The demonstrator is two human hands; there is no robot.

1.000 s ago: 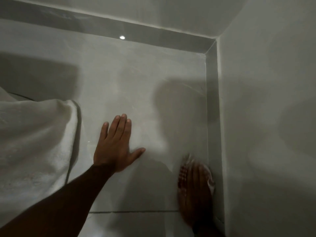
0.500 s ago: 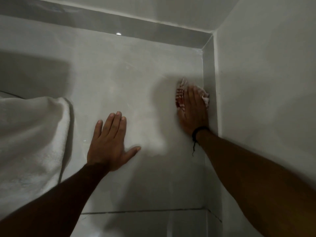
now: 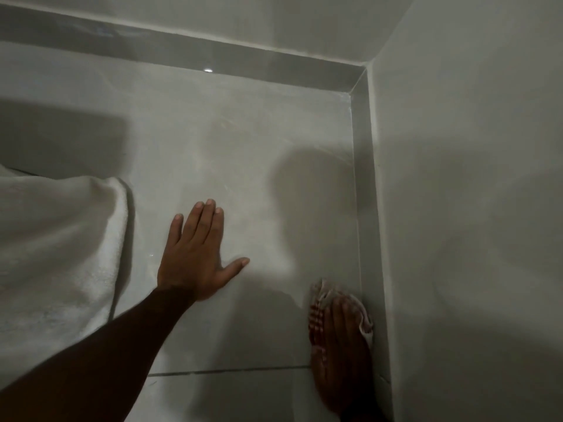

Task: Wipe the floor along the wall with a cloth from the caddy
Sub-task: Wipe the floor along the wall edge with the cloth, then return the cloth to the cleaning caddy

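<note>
Pressing down on a small cloth (image 3: pixel 320 303) with the right hand (image 3: pixel 341 345), palm flat and fingers together on top of it, at the near right of the scene. Cloth pale with red stripes along its left edge, bunched and poking out past the fingertips and along the right side of the hand. Lying on the grey tiled floor (image 3: pixel 243 153), tight against the skirting (image 3: pixel 364 208) at the foot of the right wall (image 3: pixel 472 178). Somewhat blurred, so impossible to tell whether any fingers curl around the fabric or merely rest on it.

Planted flat on the floor to the left, well apart from the cloth: the left hand (image 3: pixel 195 263), fingers straight and close together, thumb spread out to the right, gripping nothing. Bare forearm (image 3: pixel 91 360) running from it down to the near left corner.

Further left, just beside that hand but not touching it, a white towel (image 3: pixel 54 254), thick and fluffy, draped in soft folds and running off the left edge.

Across the far side, a second strip of skirting (image 3: pixel 213 56) below the far wall (image 3: pixel 274 19), meeting the right-hand strip in a mitred corner at the far right. Small bright glint (image 3: pixel 208 70) on that far strip. Thin grout line (image 3: pixel 228 370) crossing the floor near the bottom, passing under the right hand. Dim lighting, with soft dark shadows on the tile beyond the cloth and at the far left above the towel.
</note>
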